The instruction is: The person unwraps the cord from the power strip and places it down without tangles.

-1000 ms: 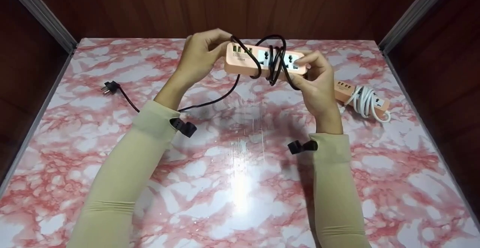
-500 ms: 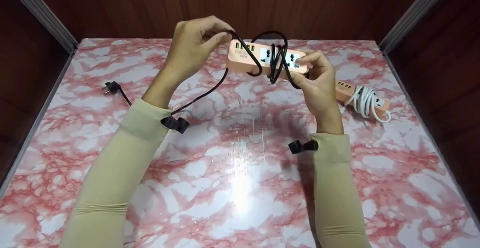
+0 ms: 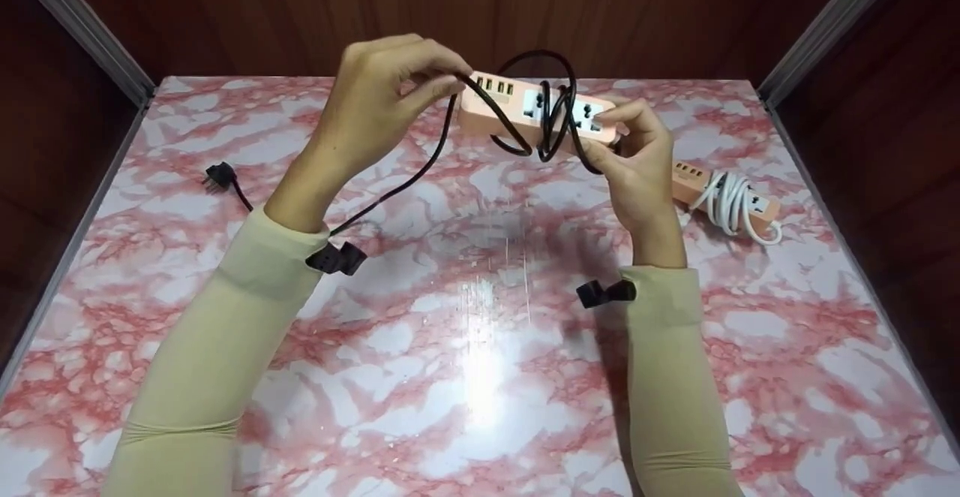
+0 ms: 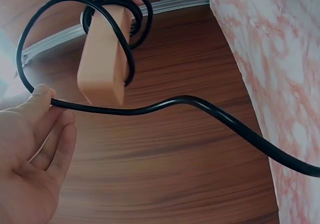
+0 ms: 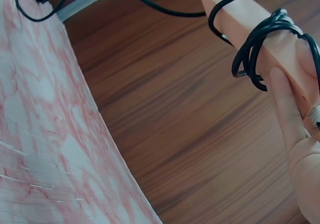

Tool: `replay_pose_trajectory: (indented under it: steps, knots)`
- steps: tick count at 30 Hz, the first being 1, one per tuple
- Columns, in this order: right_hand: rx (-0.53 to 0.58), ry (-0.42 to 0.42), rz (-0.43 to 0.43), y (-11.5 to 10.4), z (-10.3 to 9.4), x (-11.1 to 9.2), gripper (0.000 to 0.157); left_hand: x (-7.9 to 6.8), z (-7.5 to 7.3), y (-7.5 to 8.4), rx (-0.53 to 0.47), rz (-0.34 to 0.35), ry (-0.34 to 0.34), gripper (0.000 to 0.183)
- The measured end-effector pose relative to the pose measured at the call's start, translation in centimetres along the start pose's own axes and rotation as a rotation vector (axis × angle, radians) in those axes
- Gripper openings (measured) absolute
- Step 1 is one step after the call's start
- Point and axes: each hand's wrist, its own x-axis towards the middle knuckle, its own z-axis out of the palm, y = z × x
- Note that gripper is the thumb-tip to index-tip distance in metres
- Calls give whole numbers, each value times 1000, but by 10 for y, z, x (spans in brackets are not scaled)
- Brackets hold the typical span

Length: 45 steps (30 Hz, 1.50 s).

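A peach power strip (image 3: 499, 118) with white socket faces and several USB ports is held up above the table, its left end tilted up. My right hand (image 3: 637, 159) grips its right end, thumb and fingers on opposite sides. Several turns of black cord (image 4: 137, 18) wrap round its middle. Left of the strip, my left hand (image 3: 382, 99) pinches the black cord between thumb and fingertips, as the left wrist view also shows. From that pinch one loop runs over the strip, while the free length drops behind my left forearm to a black plug (image 3: 220, 175) on the table.
A second peach power strip (image 3: 688, 182), wound with white cord (image 3: 726, 204), lies on the table at the right. The pink and white marbled table (image 3: 420, 377) has dark wood panels (image 3: 480, 16) at its back and sides. A black wrist mount sits on each sleeve.
My left hand has moved left and slightly up, drawing the black cord with it. The strip's left end has risen a little. My right hand stays nearly in place.
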Motion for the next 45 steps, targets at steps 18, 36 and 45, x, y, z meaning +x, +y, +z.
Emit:
replay_pose_trajectory:
  steps: [18,36,45]
  knots:
    - [0,52,4,0,-1,1,27,-31,-8,8,48,143,-69,18]
    - [-21,61,8,0,-1,2,29,-65,-3,-12,5,144,-354,11]
    - [-1,56,15,1,-2,2,28,-77,6,-31,-120,129,-364,14]
